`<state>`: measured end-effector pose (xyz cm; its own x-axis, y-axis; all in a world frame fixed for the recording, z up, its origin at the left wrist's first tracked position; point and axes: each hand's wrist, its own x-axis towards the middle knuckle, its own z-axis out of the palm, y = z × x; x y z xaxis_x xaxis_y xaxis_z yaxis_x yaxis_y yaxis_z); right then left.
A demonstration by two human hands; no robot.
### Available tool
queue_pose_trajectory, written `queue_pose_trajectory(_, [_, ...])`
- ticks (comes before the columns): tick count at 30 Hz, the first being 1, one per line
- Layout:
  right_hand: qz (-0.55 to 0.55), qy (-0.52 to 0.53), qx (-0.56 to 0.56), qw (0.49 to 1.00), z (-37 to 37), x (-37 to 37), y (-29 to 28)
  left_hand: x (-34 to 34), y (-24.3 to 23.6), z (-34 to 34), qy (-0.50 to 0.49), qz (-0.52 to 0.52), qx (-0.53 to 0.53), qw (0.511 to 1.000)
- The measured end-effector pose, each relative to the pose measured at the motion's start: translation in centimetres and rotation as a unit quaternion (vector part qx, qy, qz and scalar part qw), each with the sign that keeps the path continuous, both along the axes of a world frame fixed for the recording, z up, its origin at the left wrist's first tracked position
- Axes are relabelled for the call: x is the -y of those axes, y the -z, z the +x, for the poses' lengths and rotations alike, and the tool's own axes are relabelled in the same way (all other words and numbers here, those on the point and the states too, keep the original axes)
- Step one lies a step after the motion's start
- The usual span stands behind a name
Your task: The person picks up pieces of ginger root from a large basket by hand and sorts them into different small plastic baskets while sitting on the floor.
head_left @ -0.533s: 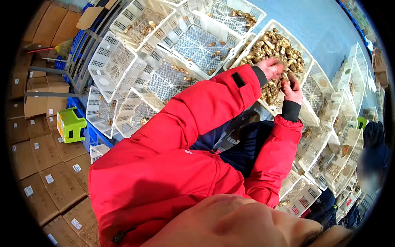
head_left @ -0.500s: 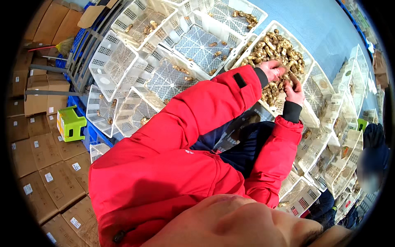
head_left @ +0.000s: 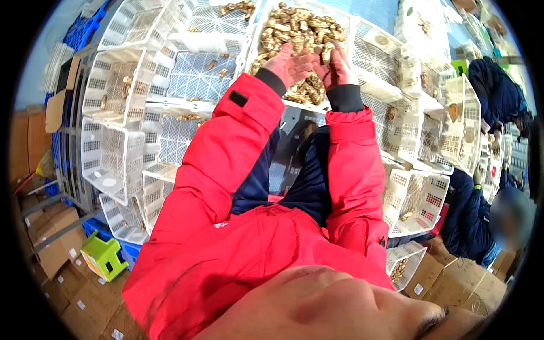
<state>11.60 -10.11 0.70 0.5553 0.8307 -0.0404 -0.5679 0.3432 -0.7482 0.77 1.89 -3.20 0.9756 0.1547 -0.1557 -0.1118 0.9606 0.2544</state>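
Brown-and-cream mushrooms [head_left: 306,25] fill a white plastic crate [head_left: 347,27] in front of me. Over the near left part of the heap is my left hand [head_left: 288,64], its fingers stretched out and nothing visible in them. Just to its right, my right hand [head_left: 339,69] is curled with a single mushroom [head_left: 327,52] held between thumb and fingers. The two hands almost meet at their fingertips above the heap. Both wrists have dark cuffs below red sleeves.
White crates with a few mushrooms each stand on the left [head_left: 198,73] and right [head_left: 374,54]. A green stool [head_left: 103,255] and cardboard boxes [head_left: 85,300] lie at lower left. People in dark clothes [head_left: 470,221] work at the right.
The view has turned, so the full crate now sits more nearly straight ahead. My hands have moved apart slightly; the left fingers, earlier in the heap, are now stretched out above it.
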Motion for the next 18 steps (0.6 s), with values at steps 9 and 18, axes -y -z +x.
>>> queue_pose_trajectory(9, [0.039,-0.055,-0.030,0.997,-0.7,0.9,-1.5,0.4,-1.3,-0.5,0.014,-0.014,0.037,0.999])
queue_pose_trajectory(18, [0.044,-0.052,-0.039,0.997,-0.2,0.3,-2.2,0.3,0.0,-1.0,-0.039,-0.010,0.095,0.995])
